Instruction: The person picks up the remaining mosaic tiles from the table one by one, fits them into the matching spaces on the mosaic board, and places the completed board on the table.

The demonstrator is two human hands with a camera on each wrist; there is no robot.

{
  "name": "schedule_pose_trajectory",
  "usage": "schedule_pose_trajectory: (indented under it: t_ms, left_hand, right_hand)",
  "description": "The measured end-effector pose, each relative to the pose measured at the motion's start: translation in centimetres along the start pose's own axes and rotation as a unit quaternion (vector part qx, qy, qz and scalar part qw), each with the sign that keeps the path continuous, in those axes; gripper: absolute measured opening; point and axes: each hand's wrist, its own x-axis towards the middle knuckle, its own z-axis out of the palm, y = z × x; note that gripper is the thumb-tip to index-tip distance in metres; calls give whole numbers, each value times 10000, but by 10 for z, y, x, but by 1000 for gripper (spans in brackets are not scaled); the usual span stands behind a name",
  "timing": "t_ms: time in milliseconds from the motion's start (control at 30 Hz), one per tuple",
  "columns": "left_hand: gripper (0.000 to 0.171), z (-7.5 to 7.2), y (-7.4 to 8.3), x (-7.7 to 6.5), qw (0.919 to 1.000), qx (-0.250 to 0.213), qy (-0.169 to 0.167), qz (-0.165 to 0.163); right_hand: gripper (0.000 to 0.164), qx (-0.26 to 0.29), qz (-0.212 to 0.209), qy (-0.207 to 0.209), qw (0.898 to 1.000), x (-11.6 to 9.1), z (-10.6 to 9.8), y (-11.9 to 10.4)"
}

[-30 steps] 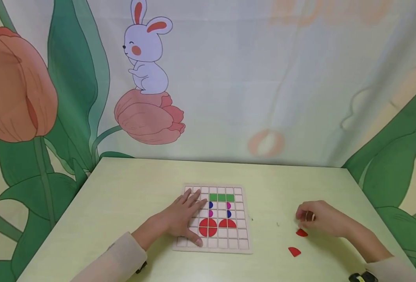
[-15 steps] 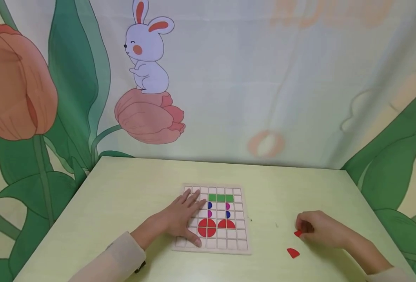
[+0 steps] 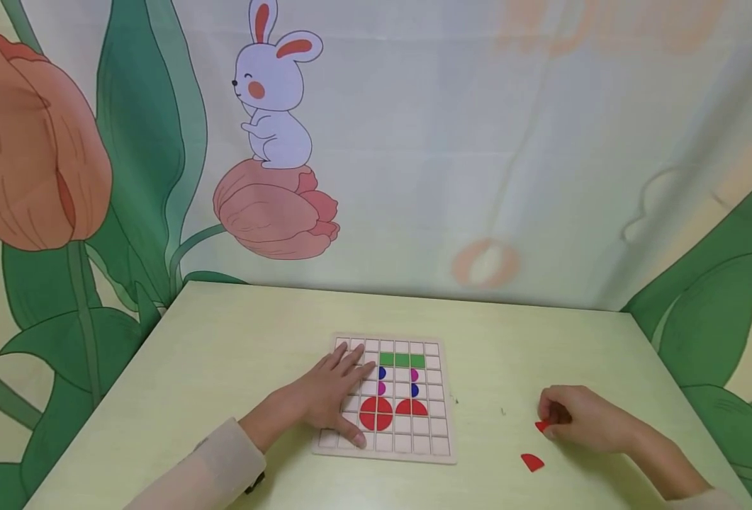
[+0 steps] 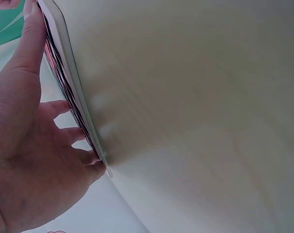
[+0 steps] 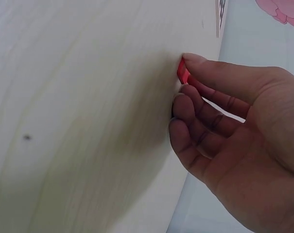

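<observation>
R hand [image 3: 582,418]: thumb + fingertips pinching small flat red wedge [image 3: 540,426], mostly hidden; can't tell which way its point faces or if it's clear of the table [image 3: 497,340]. 2nd wedge, a flat red quarter-disc [image 3: 531,462], lies on the tabletop just beside, twd the person; R hand's way nearer to it than L.

Key relation IMO: square pale wood-look grid board [image 3: 422,444] is to the left of R hand, well apart, stretch of pale yellow-green table btwn. No obvious long axis. Closest red shape on it = red half-disc [image 3: 404,407], flat edge twd person, bare cells directly below; full red disc [image 3: 369,405] just left of that.

L hand [image 3: 324,391]: fingers spread over board's left side, not gripping, AFAICT.
</observation>
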Motion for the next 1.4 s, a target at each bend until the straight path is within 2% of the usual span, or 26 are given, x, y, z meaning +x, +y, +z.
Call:
schedule_pose_trajectory:
  t_ms: [200,367,467,767,1100,1400]
  left_hand:
    - [129,-2,2,-1,10000,-25,-52,-23]
    - [129,-1,1,-1,10000,35,-22,-18]
    - [130,-1,-1,0,9999,131,-9,-54]
    - [130,2,0,3,10000,40,9,22]
    - [130,1,0,0,10000,70,0,-9]
    - [129,0,1,1,10000,15,-11,-17]
  right_hand:
    - [21,106,198,13,9997,-1,2,0]
    - [21,-25,351,150,9993,0,4,-3]
    - [18,-156,327,280,9989,5,3,-6]
    - [18,-588,273,652,9958,23,0,-6]
    - [17,-517,476,650,9954,38,-1,-12]
    - [20,-297,583,666,9956,39,-2,-12]
